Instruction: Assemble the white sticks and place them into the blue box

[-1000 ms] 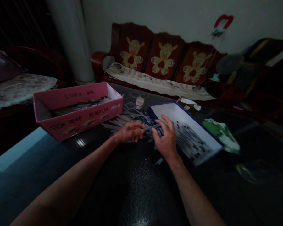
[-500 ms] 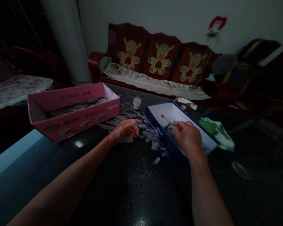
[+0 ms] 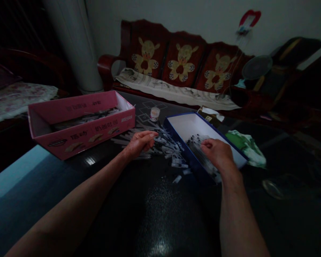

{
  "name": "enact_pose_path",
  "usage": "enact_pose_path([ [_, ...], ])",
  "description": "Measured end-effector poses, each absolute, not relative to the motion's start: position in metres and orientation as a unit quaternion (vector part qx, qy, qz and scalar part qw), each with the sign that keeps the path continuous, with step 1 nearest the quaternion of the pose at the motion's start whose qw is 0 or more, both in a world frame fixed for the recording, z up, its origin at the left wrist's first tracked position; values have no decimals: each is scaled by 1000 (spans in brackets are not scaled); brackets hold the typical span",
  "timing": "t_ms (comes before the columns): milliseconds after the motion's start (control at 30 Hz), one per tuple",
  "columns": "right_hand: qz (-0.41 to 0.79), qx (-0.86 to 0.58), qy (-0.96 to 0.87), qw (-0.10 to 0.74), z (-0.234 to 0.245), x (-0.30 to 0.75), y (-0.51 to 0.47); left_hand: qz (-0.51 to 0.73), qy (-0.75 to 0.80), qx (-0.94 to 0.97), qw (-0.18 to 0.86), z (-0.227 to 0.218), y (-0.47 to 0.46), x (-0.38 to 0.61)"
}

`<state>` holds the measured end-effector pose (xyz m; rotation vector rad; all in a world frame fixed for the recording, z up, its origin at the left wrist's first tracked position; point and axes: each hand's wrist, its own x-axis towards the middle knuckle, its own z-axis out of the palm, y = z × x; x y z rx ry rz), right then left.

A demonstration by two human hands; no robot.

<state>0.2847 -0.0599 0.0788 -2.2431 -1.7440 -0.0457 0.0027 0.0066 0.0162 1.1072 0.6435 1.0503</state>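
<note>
My left hand (image 3: 141,143) is closed over a loose pile of thin clear pen-like sticks (image 3: 167,146), its thumb and forefinger pressed together; whether something small is between them is too dark to tell. Short clear caps or tubes (image 3: 179,163) lie at the near edge of the pile. My right hand (image 3: 218,152) hangs over a blue box (image 3: 173,130) with a white inside. Its fingers are curled together, and nothing sticks out of them. Below it, inside the box, a bundle of pen-like sticks with dark ends (image 3: 199,146) lies side by side.
A pink box (image 3: 96,130) holding more sticks stands on the left of the dark glossy table (image 3: 117,214). Behind the pile is a small tub (image 3: 154,113). A green and white packet (image 3: 246,148) lies right of the blue box. A wooden sofa (image 3: 160,53) stands beyond.
My right hand has let go of the stick it held and drawn slightly back to the right, still over the blue box. My left hand has brought its thumb and forefinger together.
</note>
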Motion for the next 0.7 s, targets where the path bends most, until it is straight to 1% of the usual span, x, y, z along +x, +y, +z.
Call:
enact_pose_path([
  [67,21,-723,-666,183,84,268,-64,504,299,482,651,15,9,2],
  [167,53,-649,-733,197,81,235,-67,562,329,454,608,15,15,-1],
  [333,60,-528,-816,226,49,169,-72,620,339,426,565,17,21,-6],
  [467,42,-458,-869,183,27,135,-80,628,341,422,558,19,20,-6],
  [700,-23,-472,-872,129,14,120,-85,619,348,427,560,19,18,-5],
])
